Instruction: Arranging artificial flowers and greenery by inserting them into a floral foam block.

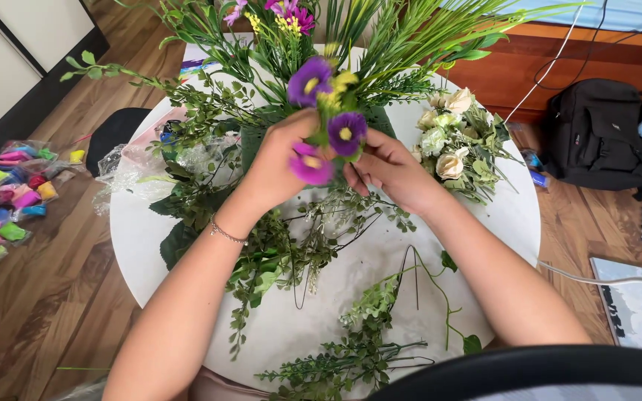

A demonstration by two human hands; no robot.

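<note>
A round white table [150, 238] fills the middle of the view, standing on a wooden plank floor [46, 312], and both hands work above its far half. Beyond the fingers rises a tall spray of artificial greenery [403, 37] with long grass-like blades and small pink and yellow blooms. Off to the right of the fingers, well apart on the floor, sits a black backpack [596, 134]. Far to the left of the fingers, also on the floor, lies a heap of small plastic packets of coloured clay [5, 200]. Under the wrists and nearer than the fingers, loose leafy stems [276, 260] spread over the tabletop, and a further green sprig [358, 349] lies close to the near edge. Just right of the right fingers rests a bunch of cream artificial roses [451, 141]. The left hand [280, 167] and the right hand [391, 167] meet around a cluster of purple artificial flowers [328, 122] with yellow centres. The left fingers curl closed about the stems, with one bloom above the knuckles and a magenta one just below them. The right fingers are bent and pinched toward the same stems from the other side, touching the cluster below its lower purple bloom. A thin bracelet [226, 234] circles the left wrist.
</note>
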